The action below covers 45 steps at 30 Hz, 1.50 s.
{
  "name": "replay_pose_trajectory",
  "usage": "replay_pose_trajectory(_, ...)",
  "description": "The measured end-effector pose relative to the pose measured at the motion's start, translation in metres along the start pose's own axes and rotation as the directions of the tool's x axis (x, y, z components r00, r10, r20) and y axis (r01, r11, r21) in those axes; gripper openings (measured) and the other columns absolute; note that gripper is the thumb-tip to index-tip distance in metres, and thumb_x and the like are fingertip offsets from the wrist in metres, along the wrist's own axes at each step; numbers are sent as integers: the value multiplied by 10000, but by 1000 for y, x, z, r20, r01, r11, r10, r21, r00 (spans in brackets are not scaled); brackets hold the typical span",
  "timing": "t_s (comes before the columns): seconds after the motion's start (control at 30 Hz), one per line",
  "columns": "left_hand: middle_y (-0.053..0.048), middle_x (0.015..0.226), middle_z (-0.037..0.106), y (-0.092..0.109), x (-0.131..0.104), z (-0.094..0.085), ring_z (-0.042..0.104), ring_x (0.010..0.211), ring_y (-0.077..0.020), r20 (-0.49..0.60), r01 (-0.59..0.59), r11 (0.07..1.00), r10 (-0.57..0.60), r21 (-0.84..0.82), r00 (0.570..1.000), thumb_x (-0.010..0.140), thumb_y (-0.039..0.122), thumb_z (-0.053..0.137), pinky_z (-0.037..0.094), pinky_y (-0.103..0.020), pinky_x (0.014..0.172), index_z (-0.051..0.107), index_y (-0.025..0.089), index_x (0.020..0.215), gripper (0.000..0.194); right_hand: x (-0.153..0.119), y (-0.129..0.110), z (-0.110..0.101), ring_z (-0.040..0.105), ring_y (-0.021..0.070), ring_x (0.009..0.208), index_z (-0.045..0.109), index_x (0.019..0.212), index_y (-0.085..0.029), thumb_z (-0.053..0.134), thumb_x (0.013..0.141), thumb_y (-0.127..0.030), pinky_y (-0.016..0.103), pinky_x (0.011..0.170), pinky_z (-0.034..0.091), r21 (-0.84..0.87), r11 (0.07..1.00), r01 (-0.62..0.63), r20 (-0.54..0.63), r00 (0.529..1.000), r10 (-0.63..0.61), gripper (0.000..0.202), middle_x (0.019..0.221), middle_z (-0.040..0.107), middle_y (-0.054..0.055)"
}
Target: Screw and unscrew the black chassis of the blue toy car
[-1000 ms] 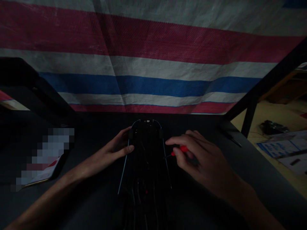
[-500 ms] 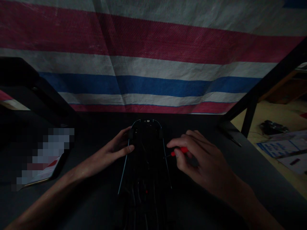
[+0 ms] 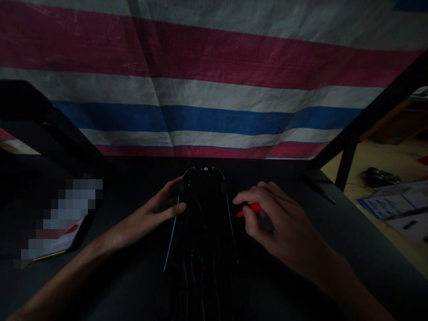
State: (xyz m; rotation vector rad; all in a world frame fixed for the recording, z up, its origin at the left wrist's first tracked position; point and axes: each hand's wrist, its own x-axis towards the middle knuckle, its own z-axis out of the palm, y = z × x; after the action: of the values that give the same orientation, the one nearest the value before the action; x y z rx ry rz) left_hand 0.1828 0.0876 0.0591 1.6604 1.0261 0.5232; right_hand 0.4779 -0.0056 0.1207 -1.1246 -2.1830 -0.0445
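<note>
Right hand [image 3: 277, 218] pinches a red-handled tool [image 3: 256, 207], tip at the right edge of the dark car-like model [image 3: 203, 214] mid-table [image 3: 341, 223], left hand [image 3: 167, 207] gripping its far-left side; almost nothing has shifted, so work apparently stays on one spot.

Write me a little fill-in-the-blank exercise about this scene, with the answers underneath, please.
1. The red-handled screwdriver is in the ____ hand's grip.
2. In the left hand's grip, the digit lying across the edge of the model car is the ____.
3. The sheet behind the table has dull red, whitish and ____ stripes.
4. As the person sees it, the phone-like slab lies to the ____ of the model car.

Missing words: right; thumb; blue; left
</note>
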Motion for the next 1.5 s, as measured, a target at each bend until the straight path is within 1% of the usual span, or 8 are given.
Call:
replay_pose_trajectory(0.2,-28,1804,338,2,1,0,266,1652,-393,-3,-31,999,31,29,1000,991,629,695,272,-548,1330,338,390,1704,832,0,0,-1,689,189,860,627,1138,-221,526,1032,-83,361,834,521,14,1000,10,11,1000,-10,201,1010,793,19)
replay_pose_trajectory(0.47,-32,1804,333,-2,2,0,341,1627,-386,4,-28,1000,28,12,1000,1003,608,691,295,-552,1323,322,395,1708,824,-2,0,2,727,182,906,617,1194,-235,545,1052,-102,351,892,526,11,1000,0,22,1000,0,208,1058,802,9)
replay_pose_trajectory(0.6,-33,1801,343,-2,2,0,366,1615,-394,7,-28,999,28,18,1000,1006,602,687,320,-564,1310,324,403,1708,815,-2,0,2,720,203,978,601,1238,-203,523,1040,-95,365,911,534,3,1000,-1,15,1000,1,238,1119,790,52)
replay_pose_trajectory(0.77,-46,1805,329,2,2,1,315,1636,-395,-13,-6,999,7,40,1000,987,634,681,295,-576,1313,324,386,1709,842,1,1,1,708,185,860,619,1148,-230,538,1042,-91,352,835,533,16,1000,-6,-1,1000,6,192,996,790,16)
replay_pose_trajectory(0.93,-46,1806,324,3,2,2,320,1634,-390,-17,4,1000,-3,28,1000,977,631,693,299,-554,1315,330,371,1707,855,0,-1,-1,703,216,959,628,1197,-214,513,1026,-99,382,867,526,12,1000,-7,25,1000,6,236,1078,792,57)
replay_pose_trajectory(1.13,-54,1798,342,1,3,1,279,1639,-420,-30,-15,999,17,45,999,961,664,702,295,-570,1313,357,363,1704,873,1,0,-3,638,170,813,644,1079,-212,511,1060,-95,341,794,467,30,999,12,16,1000,-13,178,920,754,4)
replay_pose_trajectory(1.33,-37,1814,309,0,1,-1,258,1659,-365,-5,8,1000,-8,9,1000,988,628,703,262,-519,1336,311,372,1714,864,1,-1,-7,629,167,796,626,1044,-220,494,1049,-90,333,805,470,69,998,11,6,1000,-12,186,885,731,-4)
replay_pose_trajectory(1.5,-35,1811,314,0,1,-1,232,1664,-372,0,-3,1000,3,9,1000,988,626,704,271,-503,1337,323,362,1710,858,0,0,-6,620,161,785,629,1045,-212,492,1040,-75,329,816,465,52,998,28,-1,1000,-28,194,879,724,-8)
